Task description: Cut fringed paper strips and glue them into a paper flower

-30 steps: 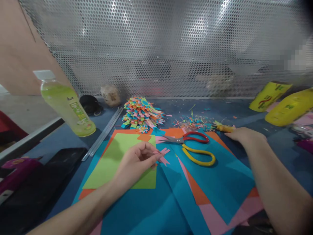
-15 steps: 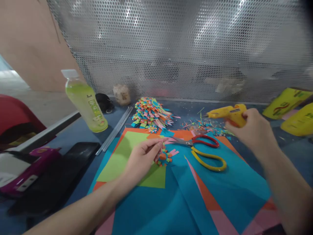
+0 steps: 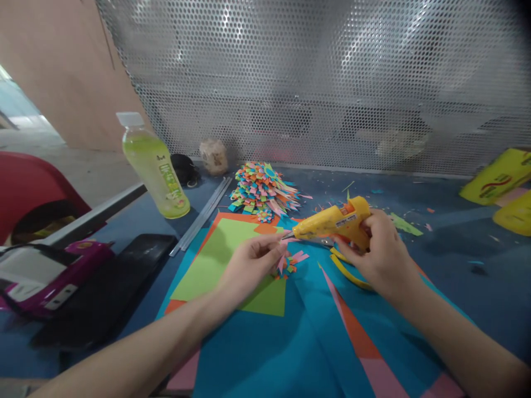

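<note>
Partly hidden by its own fingers, the left hand (image 3: 253, 262) had its thumb and forefinger pinched together on a small piece of cut paper (image 3: 299, 257), whose pink strips stuck out to the right. Multicoloured fringe (image 3: 287, 270) showed just below the fingertips; whether it belonged to the same piece or was gripped too, I couldn't tell.

The right hand (image 3: 384, 251) was clamped round the grip of a yellow glue gun (image 3: 329, 222), covering most of the handle and the trigger. Its nozzle pointed left, right by the left fingertips, though whether it touched the paper was too small to make out.

Beneath the gun lay the scissors (image 3: 350, 275): part of the yellow loop and a little of the metal showed, the rest blocked by gun and hand. Under the hands, a green sheet (image 3: 224, 237) rested on larger blue sheets (image 3: 265, 354), which ran off the bottom edge. Behind stood a heap of fringed paper (image 3: 265, 188), its separate pieces hard to count.

At far right, two yellow containers (image 3: 498, 178) were cut off by the frame; at left, so was a purple-and-white object (image 3: 89, 260), which I couldn't identify. Shapes behind the perforated panel (image 3: 290, 72) were only blurs.
</note>
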`<state>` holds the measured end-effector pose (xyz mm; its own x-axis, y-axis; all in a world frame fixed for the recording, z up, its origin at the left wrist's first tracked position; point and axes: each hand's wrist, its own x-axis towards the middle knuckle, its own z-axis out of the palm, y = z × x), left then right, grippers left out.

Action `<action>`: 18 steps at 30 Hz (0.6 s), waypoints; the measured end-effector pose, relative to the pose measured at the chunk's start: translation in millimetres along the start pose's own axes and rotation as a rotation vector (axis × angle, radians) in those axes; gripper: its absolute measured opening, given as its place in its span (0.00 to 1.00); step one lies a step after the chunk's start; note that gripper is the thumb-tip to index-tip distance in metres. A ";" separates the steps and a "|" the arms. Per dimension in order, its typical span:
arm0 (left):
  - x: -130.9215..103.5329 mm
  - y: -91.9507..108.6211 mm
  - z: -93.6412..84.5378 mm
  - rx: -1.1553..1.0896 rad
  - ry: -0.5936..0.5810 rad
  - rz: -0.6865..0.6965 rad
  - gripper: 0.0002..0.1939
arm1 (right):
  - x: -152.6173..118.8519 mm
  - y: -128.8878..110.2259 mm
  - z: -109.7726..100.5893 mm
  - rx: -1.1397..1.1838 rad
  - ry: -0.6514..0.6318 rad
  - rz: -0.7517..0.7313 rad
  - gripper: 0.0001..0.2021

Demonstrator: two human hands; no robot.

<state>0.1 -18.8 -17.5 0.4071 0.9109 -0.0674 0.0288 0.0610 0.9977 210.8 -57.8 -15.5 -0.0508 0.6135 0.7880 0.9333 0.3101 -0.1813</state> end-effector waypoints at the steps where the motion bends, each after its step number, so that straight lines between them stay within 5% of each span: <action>1: -0.4 0.5 0.5 -0.017 0.011 0.017 0.21 | 0.4 0.8 0.0 0.001 0.020 -0.019 0.12; 4: -1.0 0.3 1.0 -0.035 0.041 0.076 0.27 | 0.2 3.8 0.4 0.003 0.048 -0.070 0.12; 18: -0.5 -1.1 0.8 -0.032 0.028 0.139 0.25 | -3.7 8.1 2.6 -0.013 0.007 -0.158 0.10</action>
<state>0.5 -19.7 -18.6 0.3796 0.9224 0.0708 -0.0558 -0.0536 0.9970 217.6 -55.6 -21.4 -0.1949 0.5529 0.8101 0.9184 0.3928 -0.0471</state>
